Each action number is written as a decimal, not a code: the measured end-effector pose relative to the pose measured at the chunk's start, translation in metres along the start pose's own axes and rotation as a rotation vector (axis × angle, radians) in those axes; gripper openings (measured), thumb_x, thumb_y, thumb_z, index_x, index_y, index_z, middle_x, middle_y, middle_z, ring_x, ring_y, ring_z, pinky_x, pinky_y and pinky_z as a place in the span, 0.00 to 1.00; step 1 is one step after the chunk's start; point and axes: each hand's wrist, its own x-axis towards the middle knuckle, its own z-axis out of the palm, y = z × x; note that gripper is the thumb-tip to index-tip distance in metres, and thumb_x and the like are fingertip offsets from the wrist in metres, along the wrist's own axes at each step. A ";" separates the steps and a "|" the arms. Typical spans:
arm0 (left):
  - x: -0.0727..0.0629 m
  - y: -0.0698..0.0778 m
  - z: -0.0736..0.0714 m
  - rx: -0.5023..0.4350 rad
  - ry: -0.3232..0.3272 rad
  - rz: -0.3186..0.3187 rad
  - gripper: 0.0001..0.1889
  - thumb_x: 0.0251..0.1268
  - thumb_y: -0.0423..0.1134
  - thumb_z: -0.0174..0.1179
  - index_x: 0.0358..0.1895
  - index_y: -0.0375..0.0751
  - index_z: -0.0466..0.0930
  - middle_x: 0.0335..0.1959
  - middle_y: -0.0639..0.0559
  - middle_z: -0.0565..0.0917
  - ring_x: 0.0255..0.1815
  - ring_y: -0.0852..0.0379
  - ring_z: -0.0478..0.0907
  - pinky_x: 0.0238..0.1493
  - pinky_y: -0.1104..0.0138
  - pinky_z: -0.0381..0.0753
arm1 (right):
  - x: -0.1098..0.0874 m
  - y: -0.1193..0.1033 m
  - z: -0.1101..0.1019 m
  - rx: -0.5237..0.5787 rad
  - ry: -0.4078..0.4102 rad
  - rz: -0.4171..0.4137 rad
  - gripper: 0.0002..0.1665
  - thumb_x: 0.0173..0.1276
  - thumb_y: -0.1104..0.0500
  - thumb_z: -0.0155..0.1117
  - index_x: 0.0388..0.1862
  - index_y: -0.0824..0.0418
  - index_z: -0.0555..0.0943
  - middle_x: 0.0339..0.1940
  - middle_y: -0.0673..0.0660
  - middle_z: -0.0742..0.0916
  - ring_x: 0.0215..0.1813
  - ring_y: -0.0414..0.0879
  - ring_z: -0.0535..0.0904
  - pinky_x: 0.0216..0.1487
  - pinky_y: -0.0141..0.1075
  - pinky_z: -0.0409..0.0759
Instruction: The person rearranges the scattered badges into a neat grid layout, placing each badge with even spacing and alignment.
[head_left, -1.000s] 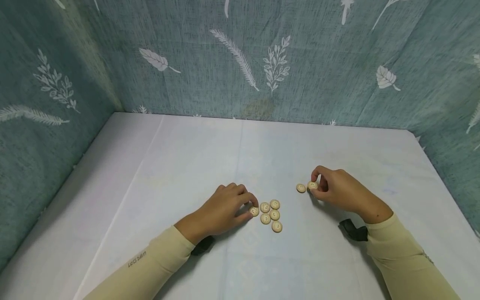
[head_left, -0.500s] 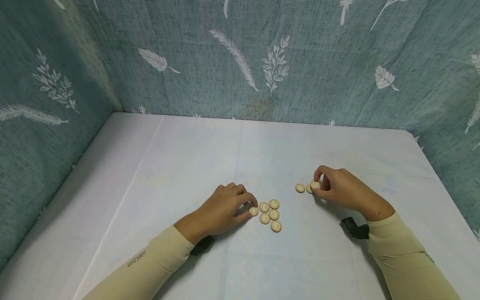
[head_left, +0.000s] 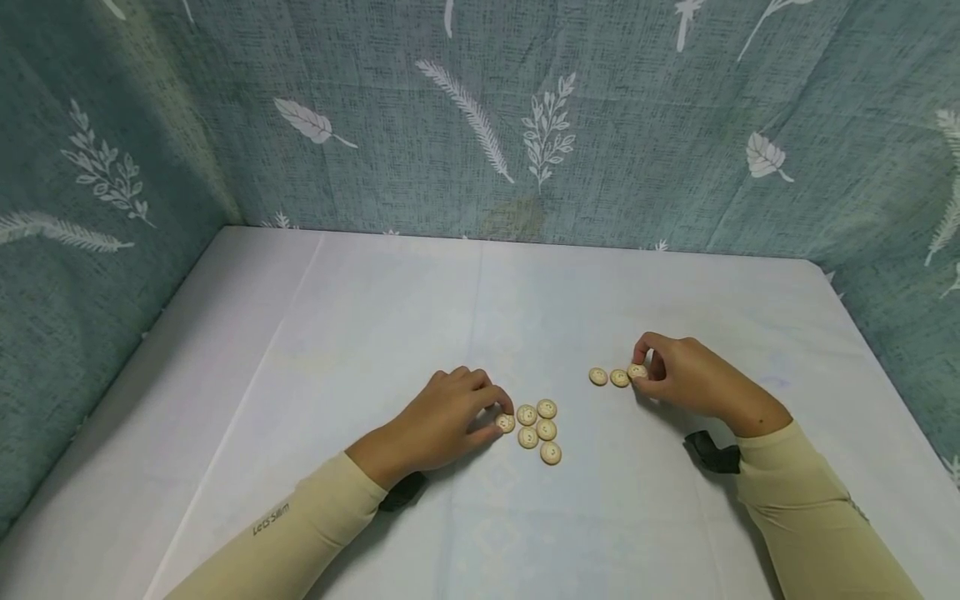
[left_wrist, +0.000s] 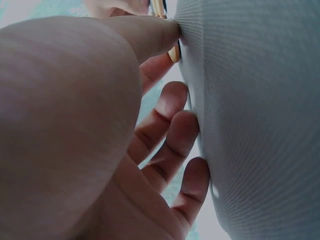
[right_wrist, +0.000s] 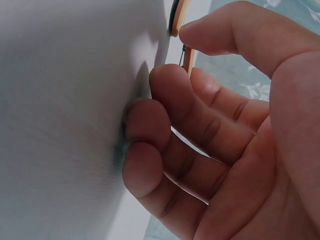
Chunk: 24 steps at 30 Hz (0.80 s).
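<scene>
My left hand (head_left: 453, 421) rests on the white cloth and pinches a round wooden button (head_left: 505, 423) between thumb and index finger. Its other fingertips touch the cloth in the left wrist view. Just right of it lies a cluster of several pale wooden buttons (head_left: 528, 437), flat and close together. Farther right, my right hand (head_left: 686, 377) pinches another wooden button (head_left: 637, 372) at its edges. That one is the right end of a short row, beside a middle button (head_left: 619, 378) and a left button (head_left: 597, 377). In the right wrist view, a button's edge (right_wrist: 188, 59) shows behind the thumb.
A white cloth (head_left: 360, 333) covers the table. Green fabric printed with white leaves (head_left: 390, 150) hangs along the back and both sides. Dark straps (head_left: 711, 452) sit under the wrists, by the beige sleeves (head_left: 795, 500).
My right hand has shifted slightly right with its button, off the button it overlapped, so three now show side by side. The left hand stays in place on its button.
</scene>
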 end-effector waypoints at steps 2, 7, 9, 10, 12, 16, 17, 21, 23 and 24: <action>0.000 0.000 0.000 -0.003 -0.004 -0.001 0.08 0.65 0.46 0.67 0.46 0.59 0.83 0.40 0.61 0.80 0.41 0.60 0.73 0.45 0.60 0.70 | 0.000 0.001 0.000 0.002 -0.002 0.004 0.11 0.65 0.61 0.66 0.43 0.61 0.74 0.23 0.49 0.80 0.24 0.41 0.71 0.27 0.34 0.71; -0.001 0.000 -0.001 -0.006 -0.007 -0.002 0.09 0.65 0.46 0.67 0.46 0.59 0.83 0.40 0.61 0.80 0.41 0.60 0.73 0.45 0.60 0.70 | 0.001 0.002 0.001 0.002 0.001 0.002 0.11 0.65 0.61 0.66 0.43 0.61 0.74 0.22 0.49 0.79 0.24 0.41 0.71 0.27 0.34 0.70; 0.000 0.000 -0.001 -0.002 -0.006 -0.003 0.09 0.65 0.47 0.67 0.46 0.59 0.83 0.40 0.61 0.80 0.41 0.60 0.73 0.46 0.60 0.70 | 0.001 0.003 0.001 0.002 0.003 0.002 0.11 0.65 0.61 0.66 0.42 0.61 0.74 0.22 0.50 0.79 0.24 0.41 0.71 0.27 0.34 0.70; 0.000 0.000 -0.001 -0.001 -0.005 -0.004 0.09 0.65 0.47 0.67 0.46 0.59 0.83 0.40 0.61 0.80 0.42 0.60 0.73 0.46 0.60 0.70 | 0.001 0.003 0.001 0.001 0.003 0.001 0.11 0.65 0.61 0.66 0.42 0.61 0.74 0.22 0.50 0.79 0.24 0.41 0.70 0.27 0.34 0.70; 0.000 0.000 0.000 0.001 -0.006 -0.006 0.09 0.65 0.47 0.67 0.46 0.59 0.83 0.40 0.61 0.80 0.42 0.60 0.73 0.46 0.60 0.70 | 0.002 0.003 0.001 0.001 0.001 0.001 0.11 0.64 0.61 0.66 0.42 0.61 0.74 0.22 0.50 0.79 0.24 0.41 0.70 0.26 0.34 0.70; 0.000 0.000 0.000 0.002 -0.008 -0.007 0.09 0.65 0.47 0.67 0.47 0.59 0.83 0.40 0.61 0.79 0.42 0.60 0.73 0.46 0.59 0.71 | 0.002 0.003 0.001 -0.002 -0.013 0.010 0.12 0.64 0.62 0.67 0.42 0.61 0.74 0.23 0.50 0.79 0.24 0.41 0.71 0.27 0.34 0.70; 0.000 0.000 0.000 0.002 -0.008 -0.007 0.09 0.65 0.47 0.67 0.47 0.59 0.83 0.40 0.61 0.79 0.42 0.60 0.73 0.46 0.59 0.71 | 0.002 0.004 0.001 -0.002 -0.016 0.014 0.12 0.64 0.61 0.67 0.42 0.61 0.74 0.23 0.50 0.79 0.24 0.42 0.71 0.27 0.34 0.70; 0.000 0.000 0.000 0.004 -0.005 -0.007 0.09 0.65 0.47 0.67 0.47 0.59 0.83 0.40 0.61 0.79 0.41 0.60 0.72 0.45 0.60 0.70 | 0.001 0.004 0.000 -0.002 -0.023 0.024 0.12 0.64 0.62 0.67 0.42 0.61 0.74 0.23 0.51 0.79 0.24 0.42 0.71 0.27 0.35 0.71; 0.000 0.001 0.000 0.001 -0.005 -0.008 0.09 0.65 0.47 0.67 0.47 0.59 0.83 0.40 0.61 0.79 0.41 0.60 0.72 0.45 0.61 0.69 | 0.001 0.004 0.000 -0.003 -0.020 0.015 0.12 0.64 0.62 0.68 0.41 0.61 0.74 0.23 0.51 0.79 0.24 0.42 0.71 0.27 0.34 0.70; 0.000 0.001 -0.001 0.001 -0.005 -0.007 0.09 0.65 0.47 0.67 0.47 0.59 0.83 0.40 0.61 0.79 0.41 0.60 0.72 0.45 0.61 0.69 | 0.001 0.004 0.000 -0.004 -0.019 0.010 0.12 0.64 0.62 0.68 0.41 0.61 0.74 0.23 0.51 0.79 0.24 0.41 0.71 0.27 0.34 0.70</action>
